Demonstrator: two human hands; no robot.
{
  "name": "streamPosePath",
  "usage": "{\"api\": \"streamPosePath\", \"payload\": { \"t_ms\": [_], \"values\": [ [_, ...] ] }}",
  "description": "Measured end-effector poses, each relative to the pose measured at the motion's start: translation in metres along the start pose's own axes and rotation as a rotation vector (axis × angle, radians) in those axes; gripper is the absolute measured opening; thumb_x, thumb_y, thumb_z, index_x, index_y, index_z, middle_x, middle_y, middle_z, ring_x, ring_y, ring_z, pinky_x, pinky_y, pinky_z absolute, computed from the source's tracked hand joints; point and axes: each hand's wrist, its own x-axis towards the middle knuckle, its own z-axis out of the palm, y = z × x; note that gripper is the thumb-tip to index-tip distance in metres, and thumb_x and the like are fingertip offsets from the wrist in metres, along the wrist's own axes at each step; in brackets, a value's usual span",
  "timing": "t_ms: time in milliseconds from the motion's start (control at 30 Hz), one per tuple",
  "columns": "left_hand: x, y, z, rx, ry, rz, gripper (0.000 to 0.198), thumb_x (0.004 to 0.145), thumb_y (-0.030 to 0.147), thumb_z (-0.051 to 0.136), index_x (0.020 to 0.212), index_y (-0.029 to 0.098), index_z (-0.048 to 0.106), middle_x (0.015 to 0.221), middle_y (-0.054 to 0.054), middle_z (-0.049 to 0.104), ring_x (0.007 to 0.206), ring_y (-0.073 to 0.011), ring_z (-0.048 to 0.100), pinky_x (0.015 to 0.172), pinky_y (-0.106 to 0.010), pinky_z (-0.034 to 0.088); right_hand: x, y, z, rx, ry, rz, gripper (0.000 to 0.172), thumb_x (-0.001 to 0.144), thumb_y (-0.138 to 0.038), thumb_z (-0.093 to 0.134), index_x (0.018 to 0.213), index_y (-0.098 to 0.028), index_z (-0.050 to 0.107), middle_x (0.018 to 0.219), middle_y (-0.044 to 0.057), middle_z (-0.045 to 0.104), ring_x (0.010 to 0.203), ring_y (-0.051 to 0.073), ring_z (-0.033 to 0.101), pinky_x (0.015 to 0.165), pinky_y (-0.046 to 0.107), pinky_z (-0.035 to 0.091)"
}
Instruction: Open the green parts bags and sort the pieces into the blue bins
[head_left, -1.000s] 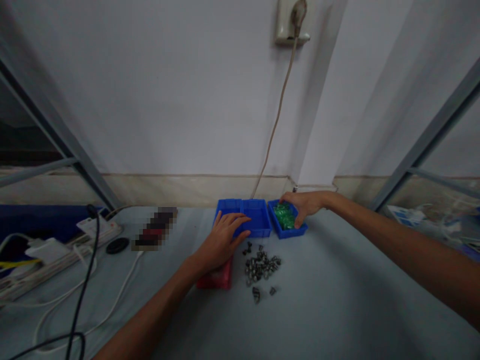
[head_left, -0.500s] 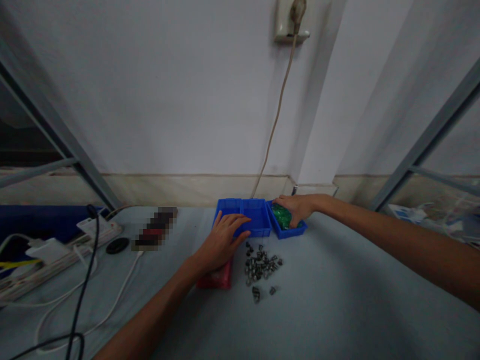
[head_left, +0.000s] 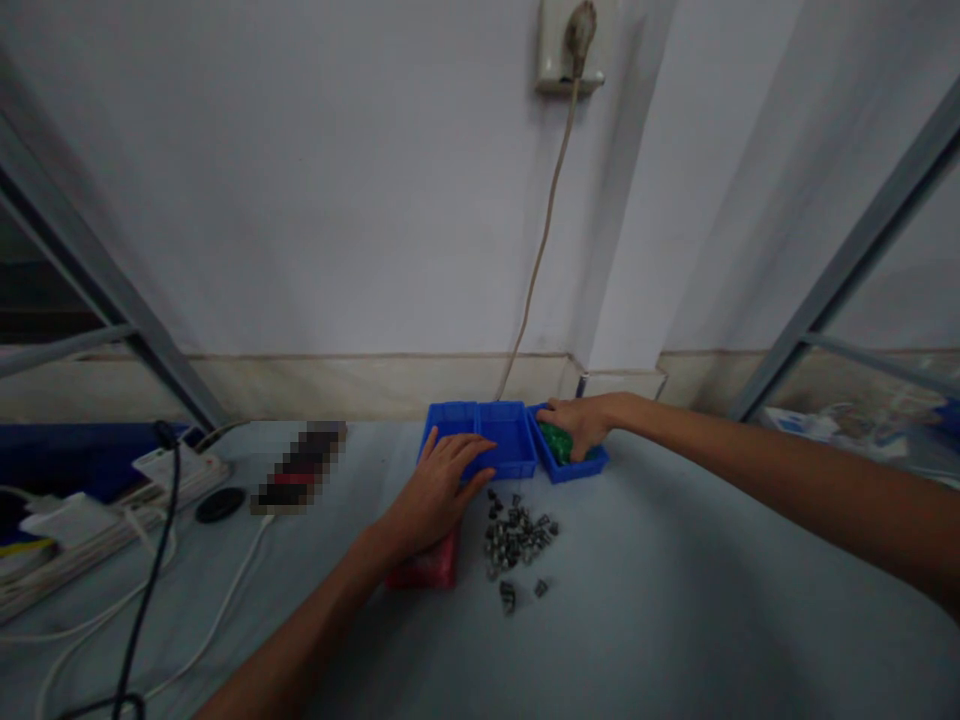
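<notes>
My left hand is open, its fingers spread over the near side of two blue bins that stand side by side. It hides much of the left bin; inside the middle bin no contents show. A red bin or packet lies under my left wrist, partly covered. My right hand reaches into a third, angled blue bin, with thumb and fingers around shiny green plastic packaging. Small metal pieces, fasteners by their look, lie in a loose pile before the bins.
A power strip with chargers and white and black cables spreads over the left side. A blurred-out object and a black disc lie there too. Metal frame bars slope at both sides, and a wall stands behind the bins.
The whole view has shifted slightly, so things appear a little further left and, on the table, lower. My right hand seems a bit deeper over the green packaging; my left hand keeps its place.
</notes>
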Motion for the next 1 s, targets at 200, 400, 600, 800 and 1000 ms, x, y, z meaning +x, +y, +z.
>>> {"api": "streamPosePath", "payload": {
  "t_ms": [200, 400, 600, 800, 1000],
  "values": [
    [-0.001, 0.001, -0.001, -0.003, -0.002, 0.010, 0.034, 0.108, 0.037, 0.055, 0.141, 0.030, 0.059, 0.142, -0.006, 0.066, 0.136, -0.0266, 0.058, 0.130, -0.063, 0.021, -0.004, -0.002, 0.003, 0.021, 0.073, -0.016, 0.081, 0.061, -0.028, 0.087, 0.133, -0.013, 0.053, 0.123, 0.014, 0.060, 0.107, 0.034, 0.065, 0.093, 0.041, 0.055],
    [-0.001, 0.001, -0.001, -0.006, -0.008, 0.007, 0.033, 0.108, 0.037, 0.055, 0.141, 0.030, 0.059, 0.141, -0.006, 0.066, 0.135, -0.0261, 0.059, 0.129, -0.063, 0.021, -0.002, 0.003, 0.008, 0.069, 0.007, -0.017, 0.096, 0.055, -0.026, 0.088, 0.141, -0.013, 0.046, 0.135, 0.016, 0.054, 0.121, 0.037, 0.060, 0.104, 0.043, 0.052],
    [-0.001, -0.001, 0.002, -0.004, -0.007, -0.001, 0.035, 0.108, 0.036, 0.055, 0.142, 0.031, 0.058, 0.142, -0.005, 0.065, 0.136, -0.0257, 0.058, 0.130, -0.063, 0.020, -0.002, 0.003, 0.011, 0.087, 0.048, -0.021, 0.088, 0.057, -0.025, 0.087, 0.137, -0.016, 0.050, 0.130, 0.013, 0.062, 0.112, 0.033, 0.066, 0.094, 0.037, 0.055],
    [-0.001, -0.001, 0.001, -0.006, -0.012, 0.005, 0.034, 0.108, 0.037, 0.055, 0.141, 0.031, 0.059, 0.141, -0.005, 0.066, 0.135, -0.0264, 0.059, 0.130, -0.065, 0.020, -0.007, -0.001, 0.009, 0.073, 0.070, 0.061, 0.089, 0.057, -0.028, 0.088, 0.137, -0.017, 0.052, 0.115, 0.013, 0.072, 0.097, 0.033, 0.071, 0.079, 0.035, 0.055],
    [-0.001, 0.001, 0.001, -0.002, -0.009, -0.002, 0.033, 0.108, 0.036, 0.055, 0.139, 0.031, 0.060, 0.140, -0.006, 0.067, 0.134, -0.0262, 0.060, 0.129, -0.065, 0.020, -0.008, -0.001, 0.012, 0.054, 0.112, 0.015, 0.089, 0.062, -0.028, 0.085, 0.142, -0.014, 0.048, 0.130, 0.018, 0.067, 0.107, 0.034, 0.070, 0.085, 0.035, 0.055]
  ]
}}
